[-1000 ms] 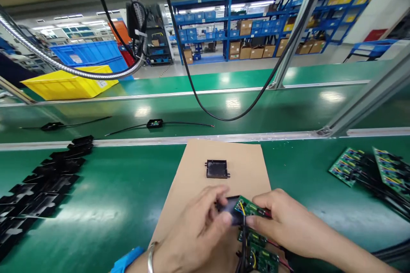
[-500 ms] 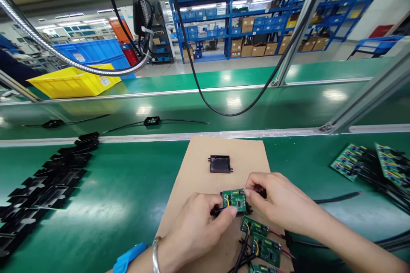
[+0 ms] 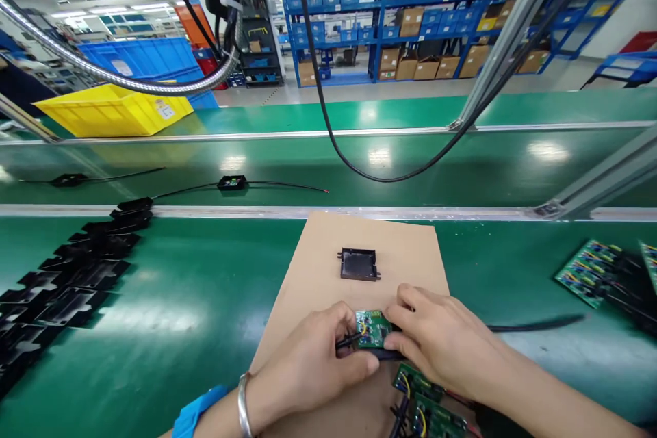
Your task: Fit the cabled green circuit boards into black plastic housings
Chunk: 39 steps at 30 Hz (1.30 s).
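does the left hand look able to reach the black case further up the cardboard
Probably yes: bare cardboard lies between the left hand and the black case, though that hand is occupied at the green board.

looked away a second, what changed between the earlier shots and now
The green board has moved left and now lies flatter over the dark case; the right hand has its fingers on the board's right end. The black cable, which hung toward the wearer, now runs into the grip of the left hand. Unchanged: the other black case lies ahead on the cardboard.
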Motion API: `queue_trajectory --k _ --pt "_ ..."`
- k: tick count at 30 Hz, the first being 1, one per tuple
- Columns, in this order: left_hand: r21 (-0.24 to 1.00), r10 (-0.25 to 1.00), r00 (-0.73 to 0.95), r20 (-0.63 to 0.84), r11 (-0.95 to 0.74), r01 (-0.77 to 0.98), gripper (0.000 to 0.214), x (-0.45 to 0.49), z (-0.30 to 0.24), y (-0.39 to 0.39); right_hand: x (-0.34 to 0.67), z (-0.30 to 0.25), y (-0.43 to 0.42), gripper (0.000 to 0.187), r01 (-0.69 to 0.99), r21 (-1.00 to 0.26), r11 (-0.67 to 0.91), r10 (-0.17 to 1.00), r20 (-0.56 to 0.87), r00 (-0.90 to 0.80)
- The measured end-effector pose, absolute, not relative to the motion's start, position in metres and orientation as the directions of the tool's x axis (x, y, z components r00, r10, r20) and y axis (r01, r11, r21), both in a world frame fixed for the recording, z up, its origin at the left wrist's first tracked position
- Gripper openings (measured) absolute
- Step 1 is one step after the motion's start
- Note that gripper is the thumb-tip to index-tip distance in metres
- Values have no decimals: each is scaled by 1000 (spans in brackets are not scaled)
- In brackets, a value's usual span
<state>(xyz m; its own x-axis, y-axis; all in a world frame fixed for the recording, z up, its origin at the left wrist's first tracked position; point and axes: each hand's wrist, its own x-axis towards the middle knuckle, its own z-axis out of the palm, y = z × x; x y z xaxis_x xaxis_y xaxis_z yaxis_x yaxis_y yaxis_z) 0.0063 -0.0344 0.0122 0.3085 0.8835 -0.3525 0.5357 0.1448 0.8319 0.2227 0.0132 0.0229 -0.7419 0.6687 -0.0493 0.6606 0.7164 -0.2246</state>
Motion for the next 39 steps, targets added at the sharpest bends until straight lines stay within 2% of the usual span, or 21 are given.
queue_trajectory --k 5,12,16,20,25,31,35,39 --pt "707 896 312 -315 2 707 55 9 16 -34 232 11 21 6 599 -155 786 602 -30 -798" --pt "629 903 368 -221 -157 761 51 13 6 -30 226 16 20 22 475 -71 877 477 2 -879" --pt "599 894 364 -261 -146 787 43 14 8 -29 222 23 22 24 400 -105 910 398 -41 -916" --pt "568 882 340 -326 -104 816 45 15 10 -29 218 25 22 25 431 -96 897 425 -73 -902" --pt "564 885 339 -318 -111 818 50 17 10 -29 215 25 25 23 429 -146 891 421 -84 -903" --pt "556 875 366 -317 -140 819 51 15 11 -27 208 15 21 14 534 -106 839 528 -78 -846" --pt "588 875 378 -302 -141 797 54 14 9 -27 204 10 14 12 596 -123 794 589 -86 -803" --pt "628 869 393 -301 -129 768 57 11 11 -27 203 9 12 9 602 -136 787 608 1 -794"
